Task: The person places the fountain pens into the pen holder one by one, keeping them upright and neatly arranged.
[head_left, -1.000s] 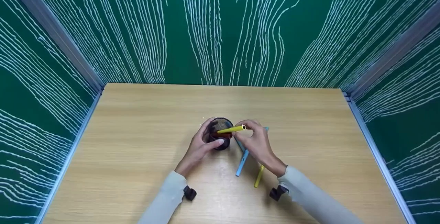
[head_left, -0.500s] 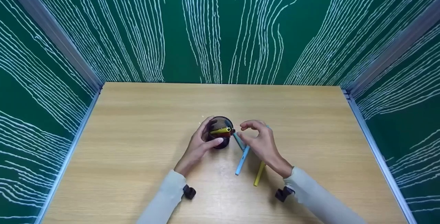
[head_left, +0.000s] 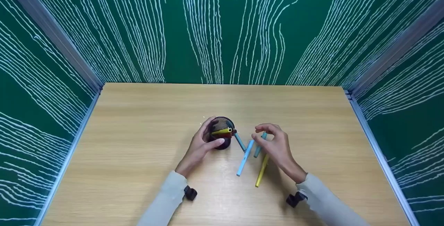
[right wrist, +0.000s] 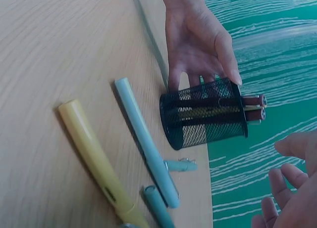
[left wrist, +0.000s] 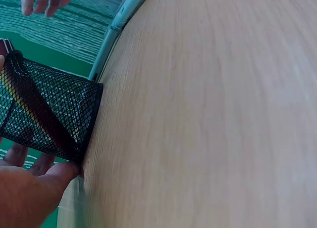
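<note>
My left hand (head_left: 197,148) grips a black mesh pen holder (head_left: 221,123) that stands on the table, its thumb at the rim. Inside lean a yellow pen (head_left: 220,131) and dark red pens (right wrist: 255,100); the mesh partly veils them. To the right of the holder my right hand (head_left: 277,147) hovers with bent, parted fingers and nothing between them. Below and beside it lie a light blue pen (head_left: 245,159), a teal pen (head_left: 257,150) and a yellow pen (head_left: 262,171). One more teal pen (head_left: 239,142) lies between the holder and the light blue pen.
The wooden table (head_left: 156,108) ends at a green wall (head_left: 229,45) with white streaks. Grey metal edging (head_left: 385,163) borders the right side, with similar edging on the left. Dark wrist cameras (head_left: 190,193) hang at both sleeves.
My right hand lowered the yellow pen into the holder, let it go and drew away to the right, revealing more of the pens on the table. My left hand stayed on the holder.
</note>
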The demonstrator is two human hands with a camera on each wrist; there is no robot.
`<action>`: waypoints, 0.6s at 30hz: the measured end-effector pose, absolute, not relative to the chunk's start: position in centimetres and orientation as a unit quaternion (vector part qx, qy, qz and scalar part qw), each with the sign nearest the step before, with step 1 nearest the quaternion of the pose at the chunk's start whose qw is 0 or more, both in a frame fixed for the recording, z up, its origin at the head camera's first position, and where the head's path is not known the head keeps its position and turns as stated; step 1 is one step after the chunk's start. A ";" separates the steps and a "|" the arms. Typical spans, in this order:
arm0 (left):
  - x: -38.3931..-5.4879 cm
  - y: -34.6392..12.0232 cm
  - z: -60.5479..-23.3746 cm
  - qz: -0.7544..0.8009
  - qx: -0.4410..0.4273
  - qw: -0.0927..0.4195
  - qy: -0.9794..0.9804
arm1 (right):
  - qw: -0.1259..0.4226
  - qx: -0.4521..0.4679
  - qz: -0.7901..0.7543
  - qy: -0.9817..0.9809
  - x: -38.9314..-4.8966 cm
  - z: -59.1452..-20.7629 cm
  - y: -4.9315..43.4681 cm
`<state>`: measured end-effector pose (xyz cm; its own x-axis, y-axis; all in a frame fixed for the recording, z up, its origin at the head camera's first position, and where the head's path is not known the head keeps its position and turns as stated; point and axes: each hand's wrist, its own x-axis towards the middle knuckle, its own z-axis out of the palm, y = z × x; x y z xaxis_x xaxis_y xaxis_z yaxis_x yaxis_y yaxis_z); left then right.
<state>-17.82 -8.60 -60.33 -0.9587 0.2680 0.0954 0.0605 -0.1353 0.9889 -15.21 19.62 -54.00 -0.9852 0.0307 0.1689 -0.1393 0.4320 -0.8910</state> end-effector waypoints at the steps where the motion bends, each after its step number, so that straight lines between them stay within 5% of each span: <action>1: -17.8 -8.6 -60.3 0.742 0.124 0.070 0.656 | 0.080 0.029 0.532 -0.843 -15.1 -54.1 19.8; 18: -17.8 -8.5 -60.4 0.753 0.115 0.074 0.644 | 0.072 -0.006 0.528 -0.846 -12.1 -55.9 22.9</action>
